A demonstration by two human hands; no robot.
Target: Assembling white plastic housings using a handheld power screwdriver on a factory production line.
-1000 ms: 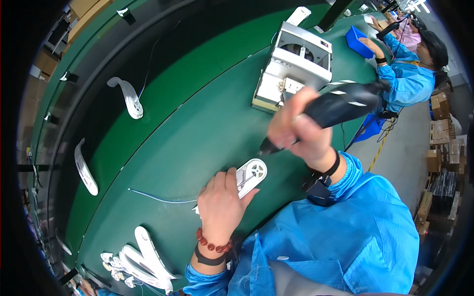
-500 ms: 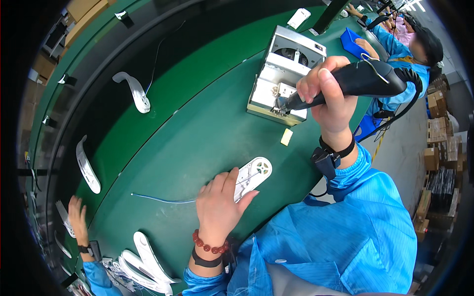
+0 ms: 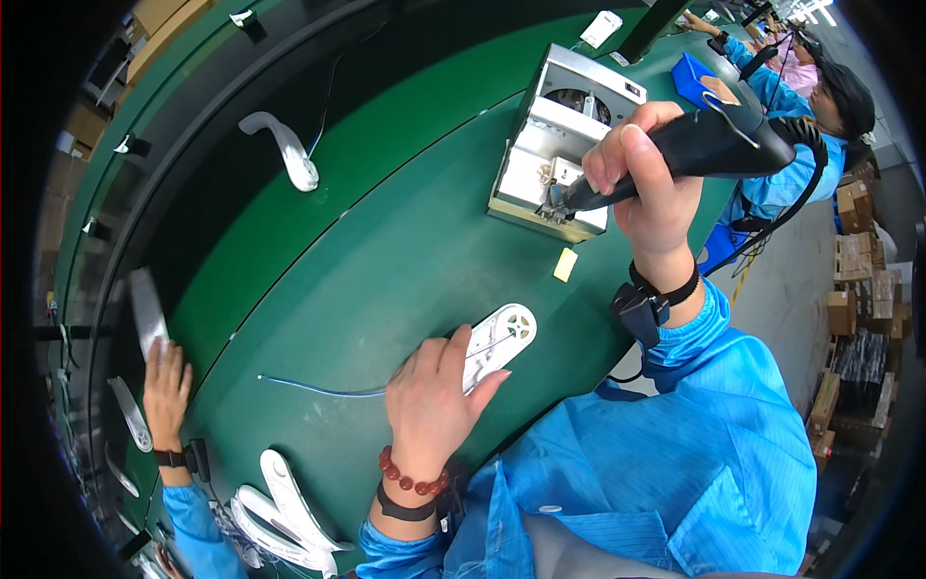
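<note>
The right grip (image 3: 656, 193) is clasping an electric screwdriver (image 3: 719, 145) at a screw feeder (image 3: 555, 140); the left grip (image 3: 430, 388), spread wide, is likely steadying a white housing (image 3: 490, 359).

Bright tabletop (image 3: 386, 261), fisheye-bent edges, black corners.

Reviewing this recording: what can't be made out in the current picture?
Head view, white housing: left part covered by the left hand.
Head view, electric screwdriver: tip too small to tell from the silver machine.
Head view, far-left white piece: detail lost to motion blur, at a co-worker's hand.
</note>
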